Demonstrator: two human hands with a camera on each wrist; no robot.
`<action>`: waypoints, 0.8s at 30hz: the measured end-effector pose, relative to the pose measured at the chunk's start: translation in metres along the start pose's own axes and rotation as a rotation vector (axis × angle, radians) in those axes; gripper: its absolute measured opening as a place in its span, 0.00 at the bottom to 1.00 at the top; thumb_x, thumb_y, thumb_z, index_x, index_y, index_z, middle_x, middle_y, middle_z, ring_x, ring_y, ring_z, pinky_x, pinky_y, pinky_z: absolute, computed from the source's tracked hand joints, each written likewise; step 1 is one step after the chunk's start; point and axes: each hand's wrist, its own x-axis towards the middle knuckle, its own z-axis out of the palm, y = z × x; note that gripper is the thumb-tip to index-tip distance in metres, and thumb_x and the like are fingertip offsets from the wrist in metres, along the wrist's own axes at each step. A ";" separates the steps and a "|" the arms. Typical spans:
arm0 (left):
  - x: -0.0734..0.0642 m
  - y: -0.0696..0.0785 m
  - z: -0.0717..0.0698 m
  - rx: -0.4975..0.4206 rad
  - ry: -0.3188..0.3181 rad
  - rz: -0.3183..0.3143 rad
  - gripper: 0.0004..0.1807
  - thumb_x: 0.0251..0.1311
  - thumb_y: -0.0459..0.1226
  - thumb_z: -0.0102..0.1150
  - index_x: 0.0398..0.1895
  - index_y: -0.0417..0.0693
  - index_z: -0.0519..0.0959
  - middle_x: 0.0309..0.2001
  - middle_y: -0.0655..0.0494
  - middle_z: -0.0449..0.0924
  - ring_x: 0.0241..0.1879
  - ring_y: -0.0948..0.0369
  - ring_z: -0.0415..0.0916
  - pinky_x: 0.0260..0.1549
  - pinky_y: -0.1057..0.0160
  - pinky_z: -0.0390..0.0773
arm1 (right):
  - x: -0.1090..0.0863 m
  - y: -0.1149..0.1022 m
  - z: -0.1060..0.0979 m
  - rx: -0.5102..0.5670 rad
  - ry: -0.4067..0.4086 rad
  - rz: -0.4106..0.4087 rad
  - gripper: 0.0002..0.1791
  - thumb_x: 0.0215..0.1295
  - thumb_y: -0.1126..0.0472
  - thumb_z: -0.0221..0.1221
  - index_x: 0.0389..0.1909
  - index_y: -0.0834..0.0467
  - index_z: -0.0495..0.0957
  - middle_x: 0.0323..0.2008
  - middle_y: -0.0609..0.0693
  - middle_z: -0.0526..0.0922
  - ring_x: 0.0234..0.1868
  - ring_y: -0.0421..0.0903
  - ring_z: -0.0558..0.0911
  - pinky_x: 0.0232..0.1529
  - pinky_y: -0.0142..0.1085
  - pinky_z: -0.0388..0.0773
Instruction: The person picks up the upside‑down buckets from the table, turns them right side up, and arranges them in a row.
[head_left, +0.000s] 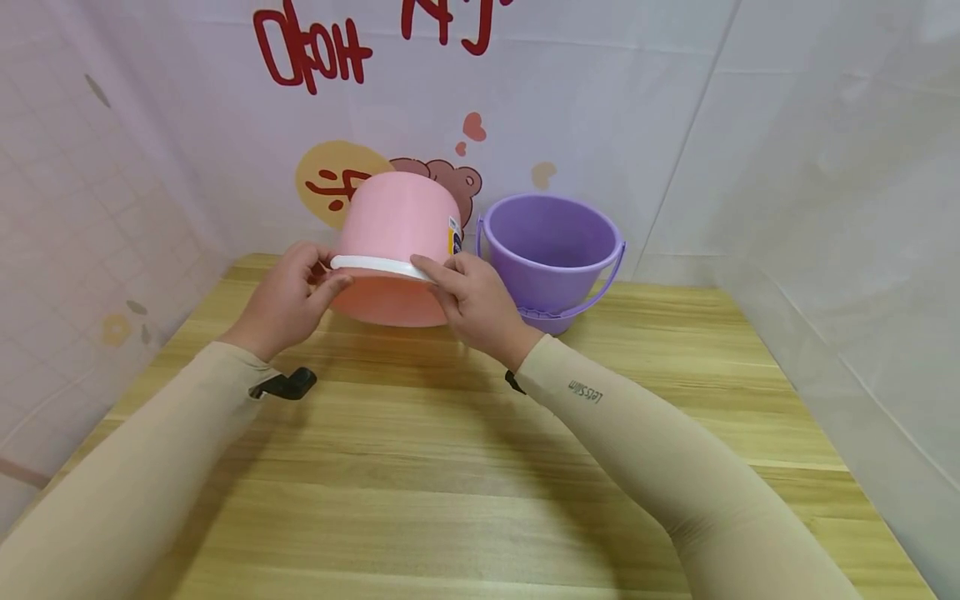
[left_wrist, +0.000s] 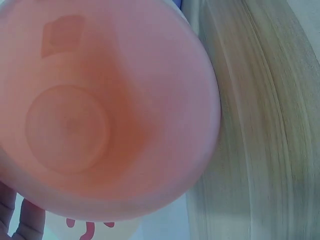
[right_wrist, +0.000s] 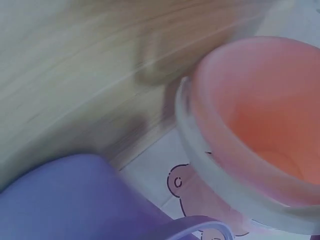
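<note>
A pink bucket is tipped over, its mouth facing down toward me and its base up at the back. Its white handle lies along the upper side of the rim. My left hand grips the rim at the left, thumb on the near side. At the right, my right hand pinches the rim and handle between thumb and fingers. The left wrist view looks into the pink bucket, down to a round ring on its bottom. Part of its orange-lit inside shows in the right wrist view.
Close to the right stands a purple bucket, upright, its purple handle hanging down in front. The wooden table meets a printed white wall covering at the back. More covering rises on both sides.
</note>
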 end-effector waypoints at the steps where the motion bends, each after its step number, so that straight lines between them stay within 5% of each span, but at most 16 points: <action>1: 0.000 0.000 0.000 0.004 0.001 -0.002 0.22 0.62 0.51 0.51 0.45 0.41 0.70 0.37 0.51 0.67 0.38 0.56 0.66 0.39 0.56 0.68 | 0.001 0.000 0.000 -0.003 -0.001 0.000 0.20 0.65 0.57 0.56 0.58 0.48 0.74 0.27 0.47 0.72 0.29 0.41 0.68 0.35 0.32 0.66; 12: 0.004 0.003 0.003 0.001 0.115 0.015 0.19 0.62 0.49 0.53 0.50 0.47 0.71 0.42 0.55 0.69 0.36 0.60 0.64 0.33 0.65 0.68 | 0.007 -0.004 -0.001 -0.041 0.063 -0.046 0.19 0.68 0.59 0.52 0.58 0.49 0.74 0.23 0.47 0.69 0.25 0.41 0.66 0.29 0.31 0.64; 24: 0.007 0.002 0.006 0.184 0.202 0.139 0.21 0.64 0.43 0.52 0.60 0.71 0.71 0.44 0.52 0.73 0.39 0.58 0.66 0.33 0.60 0.67 | 0.012 -0.007 -0.002 -0.006 -0.035 0.099 0.21 0.68 0.59 0.51 0.62 0.48 0.70 0.29 0.48 0.70 0.29 0.41 0.68 0.31 0.29 0.68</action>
